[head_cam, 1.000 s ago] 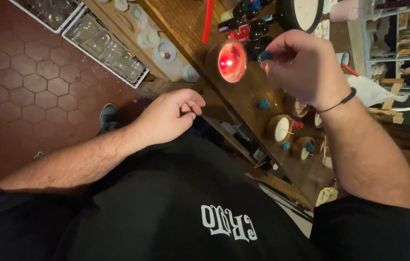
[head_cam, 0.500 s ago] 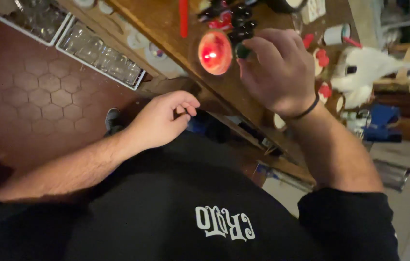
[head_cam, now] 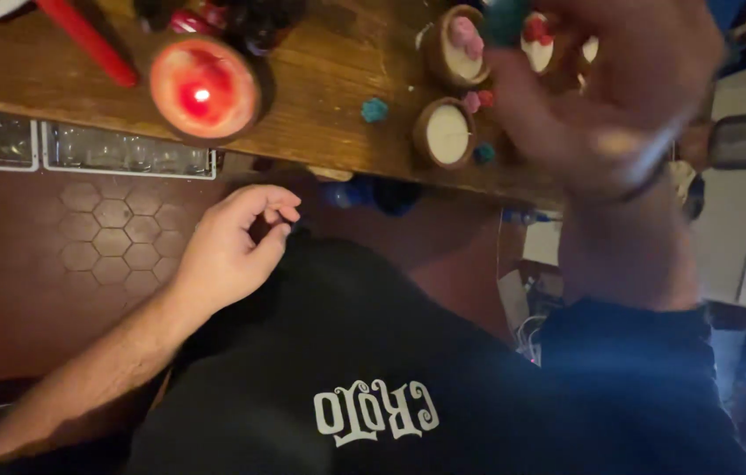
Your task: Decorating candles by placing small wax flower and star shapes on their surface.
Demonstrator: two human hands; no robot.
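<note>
My left hand (head_cam: 232, 251) hangs by my waist against my black shirt (head_cam: 373, 369), fingers loosely curled with nothing in them. My right hand (head_cam: 619, 88) is a blur above the right part of the wooden bench (head_cam: 329, 97), over small wooden cups filled with white wax (head_cam: 447, 132). A teal blob (head_cam: 505, 16) shows at its fingertips; whether the hand grips it is unclear. A lit red candle in a round wooden bowl (head_cam: 204, 88) glows on the bench to the left. A cup topped with pink pieces (head_cam: 461, 53) stands behind.
A red stick (head_cam: 83, 40) lies at the bench's far left. Small teal (head_cam: 374, 109) and pink (head_cam: 478, 98) wax bits are scattered on the wood. Racks of glassware (head_cam: 127, 149) sit on the hexagon-tiled floor (head_cam: 109, 237). Clutter and cables lie under the bench at right.
My right hand has moved from beside the lit candle rightward to above the small wax cups. The view has swung and drawn closer. My left hand stays by my waist.
</note>
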